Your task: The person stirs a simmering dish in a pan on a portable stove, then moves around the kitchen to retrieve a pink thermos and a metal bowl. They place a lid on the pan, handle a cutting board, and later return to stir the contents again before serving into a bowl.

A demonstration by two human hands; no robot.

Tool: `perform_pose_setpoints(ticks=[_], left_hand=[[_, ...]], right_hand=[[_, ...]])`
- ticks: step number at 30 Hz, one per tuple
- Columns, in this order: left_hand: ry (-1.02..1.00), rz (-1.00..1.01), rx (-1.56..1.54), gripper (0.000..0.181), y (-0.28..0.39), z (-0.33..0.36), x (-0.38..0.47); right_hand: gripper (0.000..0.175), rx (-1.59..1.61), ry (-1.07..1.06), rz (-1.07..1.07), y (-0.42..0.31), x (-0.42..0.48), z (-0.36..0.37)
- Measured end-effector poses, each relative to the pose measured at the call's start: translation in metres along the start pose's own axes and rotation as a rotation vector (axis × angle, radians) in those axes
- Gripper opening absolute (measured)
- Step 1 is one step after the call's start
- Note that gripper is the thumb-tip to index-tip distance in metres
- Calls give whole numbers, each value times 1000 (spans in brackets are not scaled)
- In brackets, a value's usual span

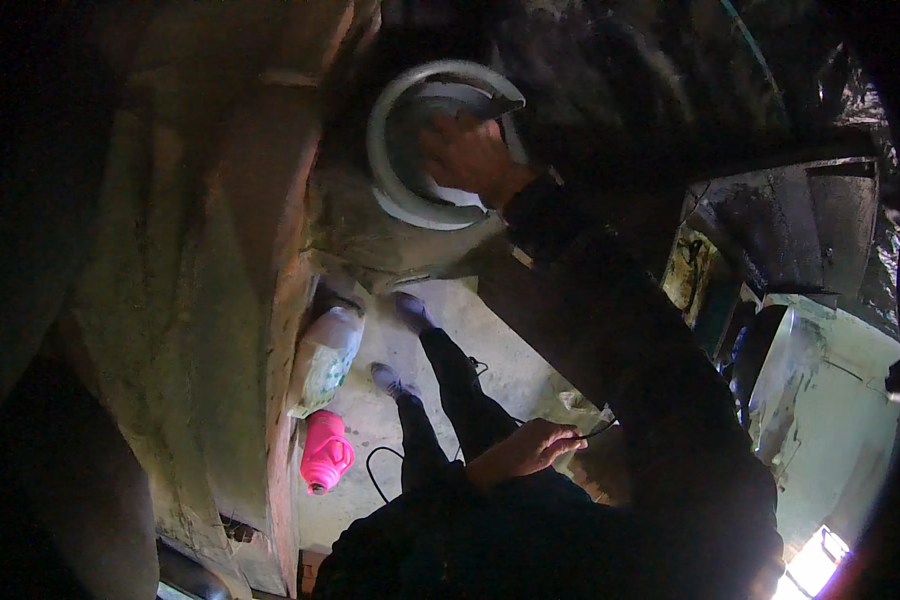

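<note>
My right hand point(472, 154) reaches into a round pale-grey vessel or ring point(385, 169) with a thick rim, broken by a gap on its right side. The fingers are blurred and dark, so whether they grip anything in there does not show. Low in front of my torso, my left hand point(526, 450) pinches a thin black cable point(604, 429) between thumb and fingers. Part of a black cable point(370, 469) also loops beside my legs. My dark right sleeve point(630, 322) crosses the view and covers much of the right side.
On the concrete floor point(450, 296), a pink vacuum flask point(324, 450) stands near a filled plastic bag point(330, 356), both along the left wall point(217, 315). My shoes point(412, 311) are beside them. A worn pale-green surface point(832, 397) and bright light point(817, 562) lie at right.
</note>
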State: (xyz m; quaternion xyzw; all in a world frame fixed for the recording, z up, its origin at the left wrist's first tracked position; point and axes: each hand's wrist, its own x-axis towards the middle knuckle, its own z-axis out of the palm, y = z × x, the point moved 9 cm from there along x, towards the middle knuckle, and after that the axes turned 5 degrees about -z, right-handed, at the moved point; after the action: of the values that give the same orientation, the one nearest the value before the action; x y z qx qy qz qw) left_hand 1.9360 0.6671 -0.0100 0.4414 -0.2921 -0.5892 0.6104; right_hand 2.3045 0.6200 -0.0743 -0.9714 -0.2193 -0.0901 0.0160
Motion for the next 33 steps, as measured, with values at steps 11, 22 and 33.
perform_pose_setpoints(ticks=[11, 22, 33], left_hand=[[57, -50, 31, 28, 0, 12, -1], [134, -79, 89, 25, 26, -9, 10], [115, 60, 93, 21, 57, -5, 14]], right_hand=[[35, 150, -111, 119, -1, 9, -20], [36, -9, -125, -621, -18, 6, 9], [22, 3, -34, -294, -2, 6, -21]])
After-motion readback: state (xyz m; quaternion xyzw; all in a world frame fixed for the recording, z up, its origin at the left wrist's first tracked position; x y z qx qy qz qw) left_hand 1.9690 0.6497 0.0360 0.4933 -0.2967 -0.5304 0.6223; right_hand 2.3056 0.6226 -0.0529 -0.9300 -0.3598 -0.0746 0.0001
